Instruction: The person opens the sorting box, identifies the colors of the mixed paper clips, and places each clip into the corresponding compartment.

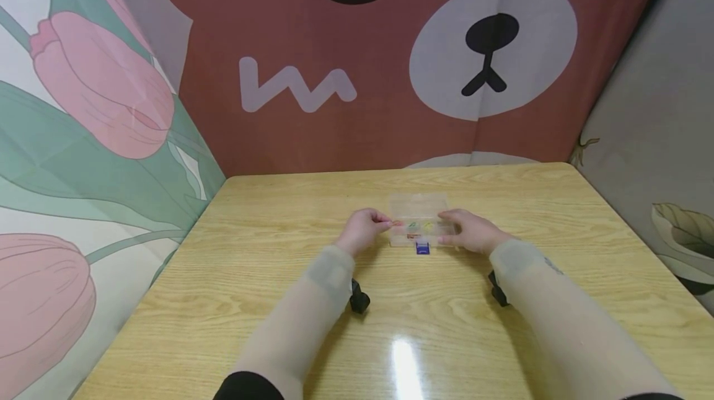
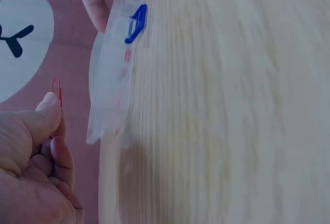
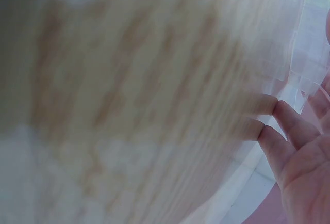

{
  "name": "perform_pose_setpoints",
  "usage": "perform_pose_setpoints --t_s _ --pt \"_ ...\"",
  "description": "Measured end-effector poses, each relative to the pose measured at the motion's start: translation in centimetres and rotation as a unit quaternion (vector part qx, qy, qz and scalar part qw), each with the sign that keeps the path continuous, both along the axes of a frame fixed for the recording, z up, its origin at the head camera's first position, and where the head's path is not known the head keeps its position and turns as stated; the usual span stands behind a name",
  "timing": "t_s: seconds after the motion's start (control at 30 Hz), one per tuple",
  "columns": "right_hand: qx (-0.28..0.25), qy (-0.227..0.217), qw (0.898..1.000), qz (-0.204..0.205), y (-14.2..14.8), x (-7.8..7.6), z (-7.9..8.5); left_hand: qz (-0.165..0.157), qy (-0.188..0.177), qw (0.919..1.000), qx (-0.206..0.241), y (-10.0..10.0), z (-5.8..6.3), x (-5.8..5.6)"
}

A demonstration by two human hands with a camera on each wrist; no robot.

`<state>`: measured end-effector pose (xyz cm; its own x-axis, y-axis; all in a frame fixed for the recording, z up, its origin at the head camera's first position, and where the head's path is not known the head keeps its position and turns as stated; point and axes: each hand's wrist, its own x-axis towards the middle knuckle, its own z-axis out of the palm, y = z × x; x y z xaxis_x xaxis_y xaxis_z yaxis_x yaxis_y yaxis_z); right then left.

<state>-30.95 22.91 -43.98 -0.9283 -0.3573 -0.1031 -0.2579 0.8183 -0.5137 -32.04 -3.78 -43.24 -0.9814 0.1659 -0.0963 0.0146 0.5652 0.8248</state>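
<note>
A clear plastic box (image 1: 397, 241) lies on the table with its lid (image 1: 417, 204) raised and laid back behind it. A blue latch (image 1: 423, 248) sticks out at its front, and small green, yellow and red pieces show inside, too small to make out fully. My left hand (image 1: 362, 229) pinches a red paper clip (image 2: 56, 86) between thumb and forefinger, at the box's left end in the head view. At the other end, my right hand (image 1: 473, 231) holds the box, fingers and thumb spread about its side. In the right wrist view, two fingers (image 3: 294, 123) touch the tabletop beside the box.
The wood-grain table (image 1: 268, 276) runs back to a reddish-brown printed cloth (image 1: 334, 133). A flower-print cloth (image 1: 100, 189) hangs at the left, and a grey one (image 1: 658, 127) at the right. Dark wrist devices (image 1: 359, 298) hang under both forearms.
</note>
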Motion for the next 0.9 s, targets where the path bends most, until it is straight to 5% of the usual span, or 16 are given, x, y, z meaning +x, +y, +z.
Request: perform_pose_setpoints --t_s 0.47,0.9 --pt "-0.006 -0.003 1.000 0.001 0.2 -0.1 -0.1 -0.024 0.026 0.9978 -0.055 3.3 -0.1 0.0" --pt "-0.005 -0.005 1.000 0.002 0.2 -0.1 0.1 -0.035 0.059 0.9890 -0.131 4.2 -0.6 -0.1"
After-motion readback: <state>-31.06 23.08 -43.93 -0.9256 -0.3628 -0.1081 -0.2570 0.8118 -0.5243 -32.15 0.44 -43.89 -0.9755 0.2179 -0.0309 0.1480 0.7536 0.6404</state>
